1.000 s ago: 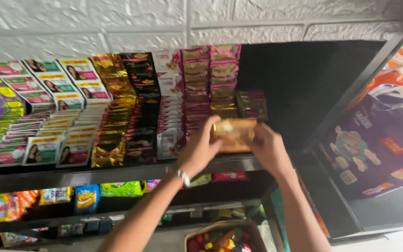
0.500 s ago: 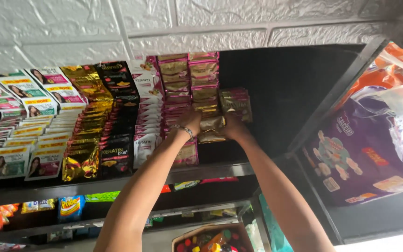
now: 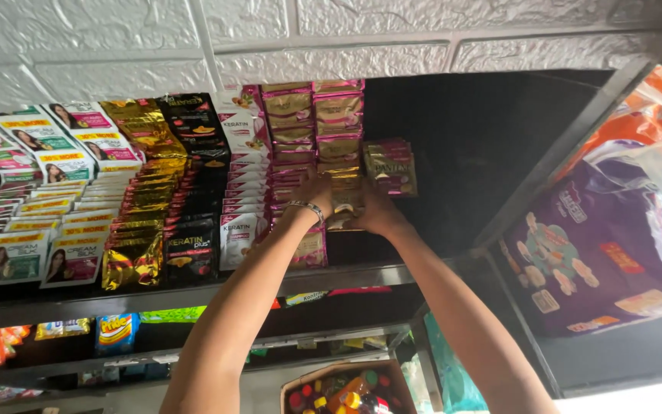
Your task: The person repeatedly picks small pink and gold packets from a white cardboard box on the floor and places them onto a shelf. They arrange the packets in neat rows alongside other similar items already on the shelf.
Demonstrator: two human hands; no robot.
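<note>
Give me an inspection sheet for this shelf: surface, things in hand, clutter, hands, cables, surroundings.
Surface: dark metal shelf, packed on the left, bare dark space on the right.
Things in hand: a bundle of gold sachets, held against the pink-and-gold sachet rows.
Clutter: rows of sachets fill the shelf: green and pink ones, gold ones, black ones, white ones.
Hands: left hand, bracelet at the wrist, and right hand both grip the bundle.
Cables: nothing seen.
Surroundings: white brick wall above; purple packs in the next bay to the right; a box of small bottles below.
</note>
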